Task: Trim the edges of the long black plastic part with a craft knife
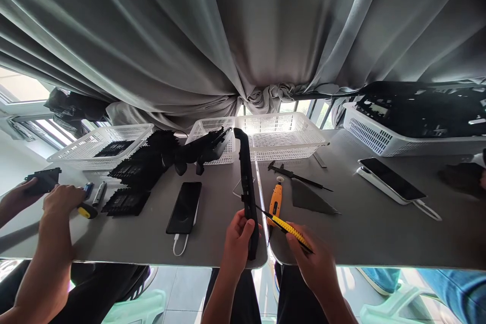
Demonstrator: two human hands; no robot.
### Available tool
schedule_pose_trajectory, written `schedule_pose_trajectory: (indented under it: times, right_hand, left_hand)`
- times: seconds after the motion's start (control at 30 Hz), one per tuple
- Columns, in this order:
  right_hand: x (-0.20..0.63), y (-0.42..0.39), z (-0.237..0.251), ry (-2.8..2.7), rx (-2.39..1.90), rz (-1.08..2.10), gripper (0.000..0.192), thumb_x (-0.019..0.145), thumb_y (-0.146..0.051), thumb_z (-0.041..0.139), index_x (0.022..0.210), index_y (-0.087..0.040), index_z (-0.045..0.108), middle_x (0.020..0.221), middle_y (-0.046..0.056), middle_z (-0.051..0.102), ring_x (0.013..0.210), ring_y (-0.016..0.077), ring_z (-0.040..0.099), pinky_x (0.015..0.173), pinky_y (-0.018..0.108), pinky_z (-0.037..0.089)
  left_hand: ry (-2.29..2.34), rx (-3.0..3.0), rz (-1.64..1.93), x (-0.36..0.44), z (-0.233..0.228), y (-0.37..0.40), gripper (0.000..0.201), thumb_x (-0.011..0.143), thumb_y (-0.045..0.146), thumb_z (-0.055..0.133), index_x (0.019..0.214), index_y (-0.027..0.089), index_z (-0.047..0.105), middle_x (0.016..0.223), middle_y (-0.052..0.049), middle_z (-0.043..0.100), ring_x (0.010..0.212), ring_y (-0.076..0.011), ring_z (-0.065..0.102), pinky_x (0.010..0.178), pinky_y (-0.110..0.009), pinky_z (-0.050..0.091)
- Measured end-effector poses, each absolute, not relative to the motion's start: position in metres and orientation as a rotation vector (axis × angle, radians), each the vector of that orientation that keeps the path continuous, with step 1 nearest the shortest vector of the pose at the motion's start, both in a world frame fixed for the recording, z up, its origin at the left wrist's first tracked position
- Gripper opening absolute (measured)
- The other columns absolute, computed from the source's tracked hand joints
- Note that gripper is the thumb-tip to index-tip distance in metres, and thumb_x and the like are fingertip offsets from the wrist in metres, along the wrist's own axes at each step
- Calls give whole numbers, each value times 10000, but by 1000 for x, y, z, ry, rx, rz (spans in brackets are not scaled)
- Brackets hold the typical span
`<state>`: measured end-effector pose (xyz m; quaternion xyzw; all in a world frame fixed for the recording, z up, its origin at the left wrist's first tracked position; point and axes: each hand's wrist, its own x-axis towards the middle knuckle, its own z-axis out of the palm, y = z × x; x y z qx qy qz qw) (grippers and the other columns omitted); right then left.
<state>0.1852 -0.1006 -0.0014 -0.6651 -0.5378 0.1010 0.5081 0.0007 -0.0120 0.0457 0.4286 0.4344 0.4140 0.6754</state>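
In my left hand [239,238] is a long black plastic part [246,177], gripped near its lower end and held upright above the table. My right hand [313,258] is closed around a yellow utility knife [290,230]. The knife's dark tip points left and meets or nearly meets the side of the black part; I cannot tell whether it touches. Just behind the knife lies an orange rotary tool [276,200] with a round disc at its top. A dark caliper [299,176] and a dark triangular sheet [313,198] lie to its right.
A phone [184,207] with a white cable lies left; another phone [393,178] rests on a white block at right. White baskets [281,154] line the back. Black parts [138,167] are piled left, near a co-worker's hands [63,197]. A seam [260,182] splits the tabletops.
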Motion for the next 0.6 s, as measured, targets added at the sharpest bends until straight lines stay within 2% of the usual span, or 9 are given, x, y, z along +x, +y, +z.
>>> schedule_pose_trajectory:
  times: [0.23,0.43,0.6]
  right_hand:
    - [184,-99,-1,-1288,-1608,250,356,1069,-501,595,1140,-225,809,1010,96,830,863,247,799,751,320,648]
    - [181,-103,1,-1214,-1618,228,318,1058,-476,617,1114,-235,816,993,76,827,860,242,793,708,301,626]
    - [183,-102,-1,-1244,-1591,207,290,1049,-448,634,1123,-237,820,1011,73,834,868,237,799,713,294,629]
  left_hand:
    - [956,965,931,2,44,-12,450,850,560,846,1086,200,714,895,-64,798,820,-221,719,775,-331,558]
    - [942,928,833,-5,44,-9,591,874,466,825,1363,215,609,915,-47,792,786,-212,709,717,-319,535]
    - [916,917,816,-4,48,-7,482,833,482,860,1171,216,643,918,-38,770,768,-193,685,711,-310,538]
